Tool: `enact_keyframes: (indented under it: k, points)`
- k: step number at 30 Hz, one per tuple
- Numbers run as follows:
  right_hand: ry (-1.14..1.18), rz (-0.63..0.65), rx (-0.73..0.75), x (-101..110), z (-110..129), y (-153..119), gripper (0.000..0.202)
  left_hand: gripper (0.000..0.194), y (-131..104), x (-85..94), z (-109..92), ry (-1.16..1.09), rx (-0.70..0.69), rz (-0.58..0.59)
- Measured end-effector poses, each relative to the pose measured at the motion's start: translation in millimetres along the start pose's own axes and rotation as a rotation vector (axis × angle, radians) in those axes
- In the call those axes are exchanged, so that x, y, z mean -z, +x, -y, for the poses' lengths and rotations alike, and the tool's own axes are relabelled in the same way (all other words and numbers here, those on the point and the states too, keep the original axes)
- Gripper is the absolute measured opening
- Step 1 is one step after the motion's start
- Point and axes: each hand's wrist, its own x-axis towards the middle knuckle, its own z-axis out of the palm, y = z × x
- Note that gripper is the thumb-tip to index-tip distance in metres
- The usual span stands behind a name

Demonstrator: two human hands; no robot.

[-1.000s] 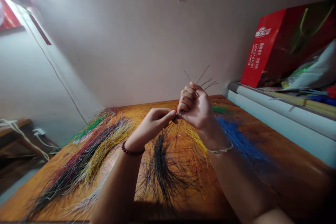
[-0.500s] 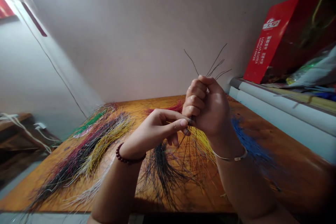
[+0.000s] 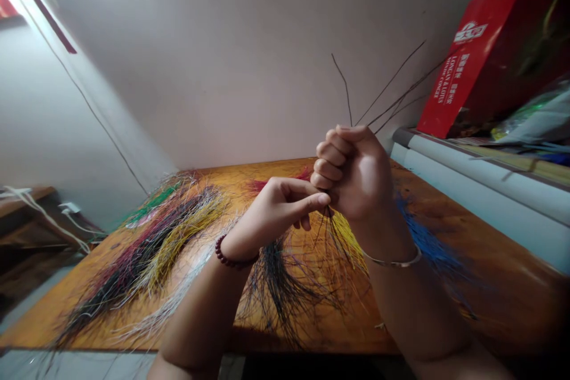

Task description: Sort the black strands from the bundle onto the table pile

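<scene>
My right hand is closed in a fist around several thin dark wires, whose upper ends fan out above the thumb. Below the fist, the lower ends spread downward. My left hand pinches the same wires between thumb and fingers, right against the bottom of the right fist. Under the hands, a dark bundle of wires lies on the wooden table, with a yellow bundle beside it.
On the table's left lie green, dark red, black, yellow and white wire bundles. A blue bundle lies at right. A red box stands on the right ledge, beside a plastic bag. Behind is a wall.
The wires now stick out farther above my right fist, and their lower ends reach less far down. My left hand has moved slightly right and up against it. The view has shifted a little.
</scene>
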Motion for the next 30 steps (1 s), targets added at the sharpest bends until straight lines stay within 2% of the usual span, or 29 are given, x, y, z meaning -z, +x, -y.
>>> enact_keyframes:
  k: [6,8,11,15,20,22,25,27,29,30]
  points:
    - [-0.036,-0.100,0.035,-3.2,-4.3,6.3,0.049,0.028,12.2,2.5,13.2,0.098,-0.084,-0.027]
    - [-0.026,-0.125,0.030,0.9,0.3,7.6,0.049,0.026,11.5,4.0,13.3,0.240,-0.129,-0.039]
    - [0.003,-0.151,0.088,12.1,12.3,7.9,0.048,0.020,8.1,8.8,12.8,0.561,-0.188,-0.144]
    - [-0.020,-0.206,0.205,28.1,27.1,6.0,0.046,0.018,6.0,22.5,14.7,0.842,-0.161,-0.221]
    - [0.004,-0.291,0.283,36.1,39.3,1.9,0.043,0.017,-3.2,34.8,8.6,0.929,-0.122,-0.198]
    - [0.022,-0.417,0.341,38.0,45.8,0.2,0.043,0.018,-12.7,33.6,1.4,0.964,-0.122,-0.241]
    - [0.006,-0.699,0.506,41.4,57.0,-2.4,0.049,0.020,-27.7,33.5,-9.9,1.000,-0.095,-0.382]
    - [-0.042,-0.865,0.638,42.3,63.2,-5.2,0.046,0.023,-36.5,40.7,-17.5,0.995,-0.064,-0.487]
    - [-0.100,-0.956,0.741,40.6,66.7,-9.8,0.042,0.027,-45.5,54.1,-25.6,1.002,-0.028,-0.629]
    - [-0.063,-1.045,0.718,39.1,67.4,-12.8,0.038,0.027,-50.4,61.4,-29.2,1.014,-0.003,-0.709]
